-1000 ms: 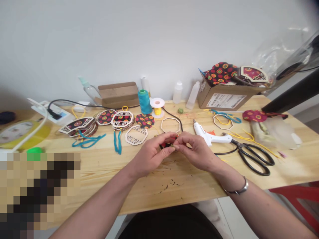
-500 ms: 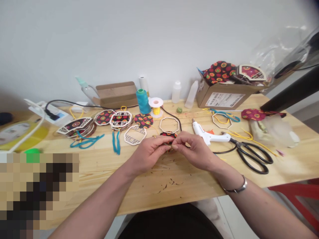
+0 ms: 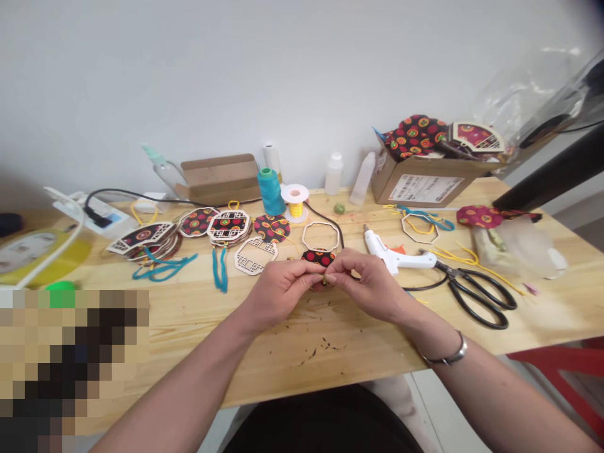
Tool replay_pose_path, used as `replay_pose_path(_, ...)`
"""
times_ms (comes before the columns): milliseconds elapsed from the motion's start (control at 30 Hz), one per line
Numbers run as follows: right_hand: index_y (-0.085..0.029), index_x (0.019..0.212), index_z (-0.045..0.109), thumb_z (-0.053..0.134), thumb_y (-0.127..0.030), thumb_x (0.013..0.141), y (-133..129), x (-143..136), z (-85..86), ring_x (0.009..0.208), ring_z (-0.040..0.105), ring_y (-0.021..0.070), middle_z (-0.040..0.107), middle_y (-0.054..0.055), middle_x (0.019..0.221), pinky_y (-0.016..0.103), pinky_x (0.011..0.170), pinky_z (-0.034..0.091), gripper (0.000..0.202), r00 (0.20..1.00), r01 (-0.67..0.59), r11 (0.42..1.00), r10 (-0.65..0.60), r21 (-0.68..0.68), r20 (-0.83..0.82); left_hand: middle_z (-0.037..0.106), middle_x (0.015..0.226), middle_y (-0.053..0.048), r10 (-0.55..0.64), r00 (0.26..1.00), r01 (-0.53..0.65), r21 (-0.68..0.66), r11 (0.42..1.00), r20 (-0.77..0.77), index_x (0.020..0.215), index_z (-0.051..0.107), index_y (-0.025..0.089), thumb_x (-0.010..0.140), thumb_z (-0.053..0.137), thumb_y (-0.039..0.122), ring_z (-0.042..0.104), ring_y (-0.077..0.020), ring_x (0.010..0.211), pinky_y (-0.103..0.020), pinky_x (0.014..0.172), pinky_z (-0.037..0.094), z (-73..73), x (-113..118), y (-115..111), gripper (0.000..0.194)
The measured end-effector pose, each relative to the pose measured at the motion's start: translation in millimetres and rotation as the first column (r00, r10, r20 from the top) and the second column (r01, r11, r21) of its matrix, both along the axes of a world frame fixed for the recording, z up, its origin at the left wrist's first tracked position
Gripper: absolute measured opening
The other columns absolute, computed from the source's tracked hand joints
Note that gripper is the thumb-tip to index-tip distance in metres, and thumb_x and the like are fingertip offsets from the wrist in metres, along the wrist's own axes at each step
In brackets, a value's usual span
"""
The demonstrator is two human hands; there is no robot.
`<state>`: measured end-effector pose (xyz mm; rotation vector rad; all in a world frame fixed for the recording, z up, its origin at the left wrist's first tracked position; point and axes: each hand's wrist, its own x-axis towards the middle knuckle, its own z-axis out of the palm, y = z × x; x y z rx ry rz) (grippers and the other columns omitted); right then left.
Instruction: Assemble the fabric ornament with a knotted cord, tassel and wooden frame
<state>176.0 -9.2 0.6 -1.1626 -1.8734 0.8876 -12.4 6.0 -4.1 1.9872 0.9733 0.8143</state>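
Head view, clock centred on the hands, 12 towards the wall (image 3: 302, 82). Left hand (image 3: 280, 292) and right hand (image 3: 370, 286) meet over the table (image 3: 264, 368), thumbs and fingers pinched tip to tip on a small pale bit (image 3: 325, 277). Too covered to say what it is. Opposed pinch is probably for fine control, each hand steadying the other.

Patterned cloth (image 3: 318, 258) sits at 12, just past the fingertips, more pattern showing under them. Can't tell if it's lifted or lying on the table; fingers hide the contact.

Octagon ring (image 3: 321, 223) lies flat at 12, just beyond the cloth. Glue gun (image 3: 384, 255) at 2 to 3, nozzle towards 11, handle towards 3: likely parked that way so the nozzle clears the wrists. Scissors (image 3: 455, 275) at 3, blades by the gun's handle, loops out towards 4; right-hand side for easy reach, I'd say.

Yellow spool (image 3: 296, 207) and blue thread cone (image 3: 272, 192) stand upright at 11, side by side, presumably set back for elbow room.

Lattice frame (image 3: 244, 262) flat at 9 to 10, near the left hand. Octagon stack (image 3: 229, 226) at 10, blue cords (image 3: 219, 269) laid towards 6. Fan stack (image 3: 144, 238) farther out. Looks sorted by shape, piled to save space.

Cardboard box (image 3: 427, 185) at 1 to 2, holding more cloth pieces. Dark scraps (image 3: 310, 355) at 6, between the forearms.
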Motion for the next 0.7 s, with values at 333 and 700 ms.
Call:
replay_pose_path(333,-0.017,0.073,0.067,0.06,-0.019,0.08,-0.1,0.5,-1.5,0.07,0.056,0.0123,0.062,0.002,0.072,0.027,0.065,0.043,0.01,1.0,0.012,1.0,-0.012,-0.02,-0.002,0.068,0.069,0.004,0.017,1.0,-0.016,0.023,1.0,-0.022,0.079,0.068,0.02,0.086,0.055,0.02,0.06,-0.0072,0.063,-0.017,0.061,0.045,0.5,0.0,-2.5,0.015)
replay_pose_path(700,-0.017,0.073,0.066,0.059,-0.022,0.082,0.3,0.3,-1.8,0.07,0.055,0.0124,0.06,0.001,0.07,0.027,0.066,0.043,0.013,0.999,0.011,1.0,-0.011,-0.005,-0.044,0.063,0.061,0.004,0.048,0.998,-0.048,-0.001,0.999,0.028,0.074,0.066,0.018,0.083,0.056,0.017,0.056,-0.0069,0.055,-0.017,0.054,0.044,3.8,1.9,-3.3,0.013)
